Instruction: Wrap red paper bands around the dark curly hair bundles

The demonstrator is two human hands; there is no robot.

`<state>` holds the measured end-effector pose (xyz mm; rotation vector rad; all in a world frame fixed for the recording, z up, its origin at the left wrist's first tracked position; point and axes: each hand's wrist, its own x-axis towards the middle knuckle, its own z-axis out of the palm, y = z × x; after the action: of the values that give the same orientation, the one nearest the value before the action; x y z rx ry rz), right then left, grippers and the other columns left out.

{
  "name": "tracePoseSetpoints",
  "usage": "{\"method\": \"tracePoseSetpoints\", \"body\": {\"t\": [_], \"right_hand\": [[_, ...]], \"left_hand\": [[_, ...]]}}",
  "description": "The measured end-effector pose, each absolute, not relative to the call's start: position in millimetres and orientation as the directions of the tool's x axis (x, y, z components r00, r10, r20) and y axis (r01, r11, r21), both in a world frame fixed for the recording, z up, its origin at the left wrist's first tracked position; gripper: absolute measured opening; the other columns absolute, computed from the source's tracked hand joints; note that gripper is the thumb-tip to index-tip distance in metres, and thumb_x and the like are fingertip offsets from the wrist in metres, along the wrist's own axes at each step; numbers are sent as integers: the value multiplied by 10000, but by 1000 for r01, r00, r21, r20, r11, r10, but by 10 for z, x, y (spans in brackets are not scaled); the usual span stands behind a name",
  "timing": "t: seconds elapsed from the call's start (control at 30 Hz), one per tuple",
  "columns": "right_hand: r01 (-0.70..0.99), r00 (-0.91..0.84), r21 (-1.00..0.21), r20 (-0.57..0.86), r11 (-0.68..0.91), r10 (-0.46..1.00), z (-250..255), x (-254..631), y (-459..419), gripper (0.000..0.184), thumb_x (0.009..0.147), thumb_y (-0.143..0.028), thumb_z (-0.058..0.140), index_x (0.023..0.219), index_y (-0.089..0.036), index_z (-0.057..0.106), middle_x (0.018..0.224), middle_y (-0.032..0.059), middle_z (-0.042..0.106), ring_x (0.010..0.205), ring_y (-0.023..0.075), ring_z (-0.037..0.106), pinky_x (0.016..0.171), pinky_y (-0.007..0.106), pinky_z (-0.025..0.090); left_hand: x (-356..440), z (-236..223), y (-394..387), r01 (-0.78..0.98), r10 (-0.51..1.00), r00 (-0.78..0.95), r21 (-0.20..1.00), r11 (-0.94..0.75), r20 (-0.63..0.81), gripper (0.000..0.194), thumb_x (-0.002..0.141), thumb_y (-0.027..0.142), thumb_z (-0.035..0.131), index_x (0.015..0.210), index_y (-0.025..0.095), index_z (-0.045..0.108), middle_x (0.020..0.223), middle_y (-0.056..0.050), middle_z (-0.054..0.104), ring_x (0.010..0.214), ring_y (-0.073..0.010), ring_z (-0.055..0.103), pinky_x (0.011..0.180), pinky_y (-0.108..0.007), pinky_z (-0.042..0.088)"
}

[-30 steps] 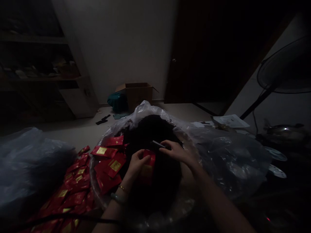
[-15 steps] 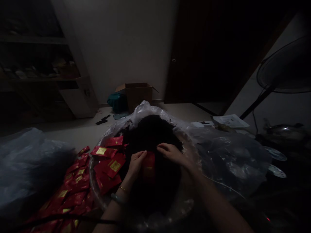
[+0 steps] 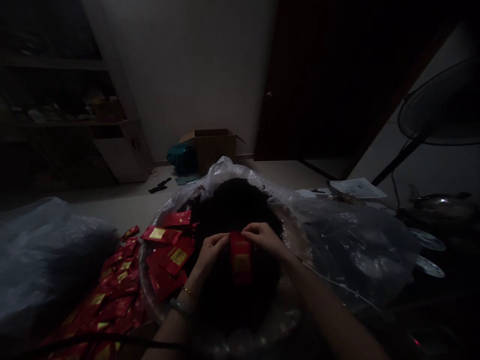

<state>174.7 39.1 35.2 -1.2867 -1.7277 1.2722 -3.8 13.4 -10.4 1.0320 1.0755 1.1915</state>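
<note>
A red packet (image 3: 241,257) with a gold label hangs upright between my two hands. My left hand (image 3: 210,252) pinches its upper left edge, with a gold bracelet and a pale bangle on that wrist. At the upper right corner, my right hand (image 3: 264,239) closes thumb and fingers on the same packet. Beneath and behind lies a dark heap of loose material (image 3: 240,200), perhaps tea leaves, in a round container lined with clear plastic (image 3: 225,167). Several more red packets (image 3: 170,252) lie inside the container to the left of the heap.
More red packets (image 3: 116,295) spread outside the container at lower left, beside a large plastic bag (image 3: 56,250). Another clear bag (image 3: 360,245) lies at right, near a standing fan (image 3: 442,105). An open cardboard box (image 3: 215,150) stands by the wall.
The red packet has shifted right and up into clearer view. My right hand, apart from it before, now grips its upper right corner; my left hand has moved slightly right.
</note>
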Motion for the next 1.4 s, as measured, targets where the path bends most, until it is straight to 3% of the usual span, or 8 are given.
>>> {"method": "tracePoseSetpoints", "body": {"t": [0.47, 0.63, 0.7, 0.77, 0.87, 0.97, 1.07, 1.4], "right_hand": [[328, -424, -945, -132, 16, 896, 336, 1695, 343, 233, 639, -322, 668, 769, -129, 653, 561, -22, 588, 491, 103, 538, 475, 211, 407], [437, -424, -896, -126, 81, 897, 409, 1887, 409, 216, 686, -333, 606, 766, -138, 657, 555, -16, 596, 476, 110, 533, 465, 216, 408], [527, -372, -841, -99, 122, 923, 467, 2052, 472, 200, 702, -321, 579, 743, -145, 666, 580, 2, 625, 489, 122, 547, 457, 220, 410], [640, -271, -757, -68, 127, 960, 537, 2188, 505, 168, 694, -297, 581, 695, -153, 668, 595, 25, 646, 522, 151, 578, 469, 237, 429], [651, -127, -743, 94, 155, 987, 671, 2188, 392, 163, 702, -305, 610, 724, -161, 681, 713, 66, 687, 656, 210, 639, 572, 290, 498], [240, -273, -939, 179, 247, 945, 818, 1964, 113, 421, 754, -402, 624, 1137, -227, 607, 1130, 94, 641, 898, 245, 660, 723, 353, 548], [-47, -541, -985, 164, 166, 825, 917, 1777, -92, 613, 748, -423, 664, 1313, -324, 446, 1390, 86, 441, 1108, 271, 579, 852, 419, 527], [290, -540, -947, -44, 136, 841, 557, 1881, 250, 416, 778, -366, 626, 1148, -178, 600, 1148, 103, 636, 1037, 242, 613, 899, 423, 513]], "left_hand": [[-37, 33, 88, 52, 981, -86, 984, -171, 175, 141, 669, 311, 657, 678, 179, 704, 715, -32, 691, 729, -187, 603, 700, -260, 447], [21, -30, 111, 14, 993, -88, 997, -75, 76, 214, 745, 325, 563, 780, 175, 711, 738, -42, 688, 707, -186, 596, 669, -266, 443], [28, -80, 120, 172, 991, -113, 984, -52, 72, 225, 782, 293, 514, 822, 188, 709, 767, -49, 685, 711, -186, 593, 680, -277, 438], [17, -113, 111, 472, 988, -118, 881, -37, 104, 215, 795, 242, 499, 814, 196, 707, 843, -73, 674, 782, -200, 588, 731, -296, 424], [-32, -100, 73, 845, 992, -105, 532, 52, 71, 226, 802, 189, 486, 874, 169, 699, 972, -139, 629, 917, -261, 542, 762, -348, 401], [-143, -41, 50, 954, 980, -193, 244, 175, 51, 291, 820, 140, 434, 989, 135, 671, 1082, -195, 582, 1045, -321, 477, 792, -397, 383], [-310, -9, 64, 946, 947, -309, 132, 296, 90, 368, 842, 100, 351, 1053, 145, 649, 1165, -204, 559, 1103, -332, 463, 833, -429, 364], [-627, -81, 129, 842, 931, -346, 399, 362, -115, 330, 808, 85, 370, 1014, 32, 622, 970, -295, 637, 944, -356, 604, 781, -444, 387]]}}
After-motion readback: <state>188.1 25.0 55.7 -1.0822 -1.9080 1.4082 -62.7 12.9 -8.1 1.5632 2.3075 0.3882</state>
